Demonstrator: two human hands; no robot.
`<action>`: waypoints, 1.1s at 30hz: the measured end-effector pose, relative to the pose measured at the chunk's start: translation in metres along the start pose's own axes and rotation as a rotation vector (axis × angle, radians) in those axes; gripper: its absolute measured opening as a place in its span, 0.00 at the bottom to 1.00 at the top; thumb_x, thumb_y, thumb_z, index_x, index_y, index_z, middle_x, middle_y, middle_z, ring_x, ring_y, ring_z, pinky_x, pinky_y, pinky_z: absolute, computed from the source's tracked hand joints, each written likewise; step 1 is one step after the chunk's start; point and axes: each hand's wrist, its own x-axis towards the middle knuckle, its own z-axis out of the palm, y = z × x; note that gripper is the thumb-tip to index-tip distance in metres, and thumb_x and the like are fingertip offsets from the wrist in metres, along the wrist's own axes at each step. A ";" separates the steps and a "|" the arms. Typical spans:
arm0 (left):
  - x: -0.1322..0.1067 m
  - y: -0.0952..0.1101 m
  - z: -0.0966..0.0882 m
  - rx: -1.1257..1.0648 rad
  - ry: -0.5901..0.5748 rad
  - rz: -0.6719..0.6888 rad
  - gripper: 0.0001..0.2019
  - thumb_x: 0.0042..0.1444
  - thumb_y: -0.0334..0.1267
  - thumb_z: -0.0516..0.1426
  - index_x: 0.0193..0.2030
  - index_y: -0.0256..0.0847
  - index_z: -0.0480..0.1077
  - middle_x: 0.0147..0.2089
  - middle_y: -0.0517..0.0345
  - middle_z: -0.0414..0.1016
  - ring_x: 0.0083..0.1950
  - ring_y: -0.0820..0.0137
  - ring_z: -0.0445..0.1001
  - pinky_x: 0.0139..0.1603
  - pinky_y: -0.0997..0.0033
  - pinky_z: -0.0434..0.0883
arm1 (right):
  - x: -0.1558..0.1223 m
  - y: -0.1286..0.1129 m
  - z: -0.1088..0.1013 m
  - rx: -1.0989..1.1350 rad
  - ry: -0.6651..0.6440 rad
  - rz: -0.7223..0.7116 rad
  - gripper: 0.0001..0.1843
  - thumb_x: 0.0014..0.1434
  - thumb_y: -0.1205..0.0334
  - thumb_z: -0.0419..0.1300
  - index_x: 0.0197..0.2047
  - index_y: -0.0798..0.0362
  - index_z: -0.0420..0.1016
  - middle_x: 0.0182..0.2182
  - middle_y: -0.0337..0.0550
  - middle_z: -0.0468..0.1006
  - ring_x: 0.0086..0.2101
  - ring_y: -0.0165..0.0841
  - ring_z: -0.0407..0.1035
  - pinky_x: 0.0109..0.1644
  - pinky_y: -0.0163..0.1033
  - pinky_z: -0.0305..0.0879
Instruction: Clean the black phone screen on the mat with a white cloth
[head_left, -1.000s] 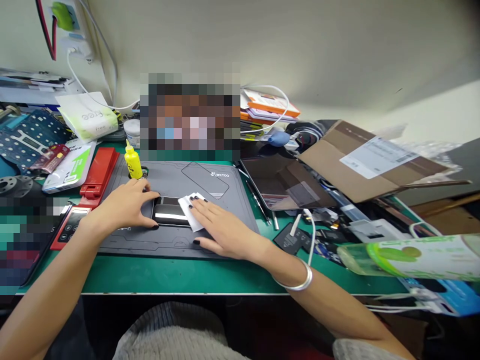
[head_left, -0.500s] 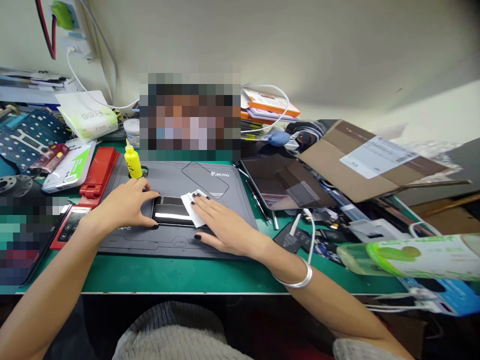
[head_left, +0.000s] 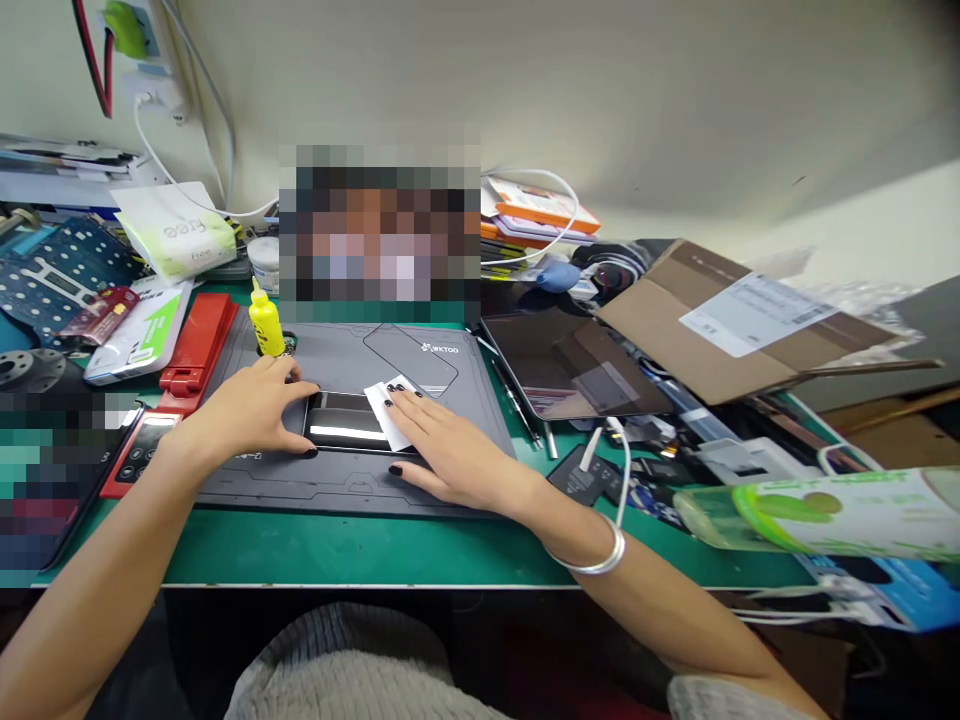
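Note:
A dark, glossy phone [head_left: 343,434] lies flat on a grey work mat [head_left: 315,490], bright reflections across its screen. My left hand [head_left: 244,415] grips the phone's left end, with the thumb on the near edge and a finger on the far edge. A white wipe [head_left: 386,418] covers part of the screen towards the right. On top of it, my right hand [head_left: 450,445] presses the wipe down with fingers stretched out, its thumb held apart near the mat. The phone's right end is hidden beneath that hand.
Beyond my left hand stands a yellow squeeze bottle [head_left: 265,322]. A red hinged device [head_left: 196,345] lies left of the mat. To the right are a dark tablet [head_left: 574,365], pens [head_left: 517,400], loose parts and an open cardboard box [head_left: 660,320]. A drink bottle [head_left: 825,510] lies at front right.
The white wipe and the fingers of my right hand have shifted very slightly right along the phone. My left hand and the phone stay in place.

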 end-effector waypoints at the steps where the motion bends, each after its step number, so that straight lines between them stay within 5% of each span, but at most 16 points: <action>1: 0.000 0.000 0.000 0.001 -0.001 0.001 0.34 0.48 0.58 0.64 0.60 0.45 0.72 0.55 0.47 0.69 0.57 0.51 0.67 0.56 0.56 0.67 | 0.000 -0.003 0.000 0.000 -0.004 -0.006 0.38 0.68 0.48 0.53 0.70 0.68 0.56 0.70 0.67 0.51 0.69 0.52 0.46 0.71 0.60 0.50; 6: 0.000 0.000 0.000 0.011 0.016 0.012 0.33 0.47 0.58 0.64 0.59 0.45 0.72 0.55 0.46 0.70 0.56 0.51 0.68 0.56 0.56 0.68 | -0.002 -0.022 0.001 0.014 -0.040 -0.131 0.40 0.67 0.43 0.53 0.69 0.67 0.57 0.70 0.66 0.52 0.70 0.53 0.46 0.72 0.61 0.48; 13: 0.000 0.001 -0.001 0.010 0.003 -0.004 0.33 0.48 0.57 0.64 0.59 0.45 0.72 0.56 0.46 0.69 0.57 0.51 0.68 0.56 0.56 0.67 | 0.000 -0.003 0.000 -0.032 -0.001 0.008 0.37 0.68 0.48 0.53 0.69 0.68 0.56 0.70 0.67 0.52 0.69 0.52 0.47 0.71 0.61 0.51; 19: 0.000 0.000 0.000 0.011 0.006 0.011 0.33 0.48 0.57 0.64 0.59 0.45 0.72 0.56 0.46 0.69 0.57 0.51 0.67 0.57 0.56 0.67 | -0.001 -0.026 0.000 0.040 -0.038 -0.152 0.41 0.65 0.43 0.56 0.69 0.69 0.58 0.69 0.68 0.53 0.69 0.53 0.47 0.72 0.57 0.49; 26: 0.000 0.001 -0.001 -0.007 0.015 -0.002 0.32 0.47 0.56 0.65 0.58 0.45 0.73 0.55 0.47 0.69 0.56 0.51 0.68 0.56 0.55 0.67 | 0.000 -0.007 -0.001 -0.041 0.021 0.023 0.37 0.68 0.47 0.51 0.69 0.66 0.56 0.69 0.66 0.55 0.69 0.53 0.49 0.70 0.61 0.52; 33: 0.000 0.001 -0.001 0.007 0.017 0.008 0.33 0.48 0.57 0.64 0.59 0.46 0.72 0.55 0.47 0.69 0.56 0.52 0.68 0.56 0.56 0.67 | -0.001 -0.024 -0.002 -0.013 -0.033 -0.127 0.40 0.67 0.44 0.54 0.68 0.69 0.59 0.69 0.68 0.54 0.69 0.53 0.48 0.71 0.59 0.52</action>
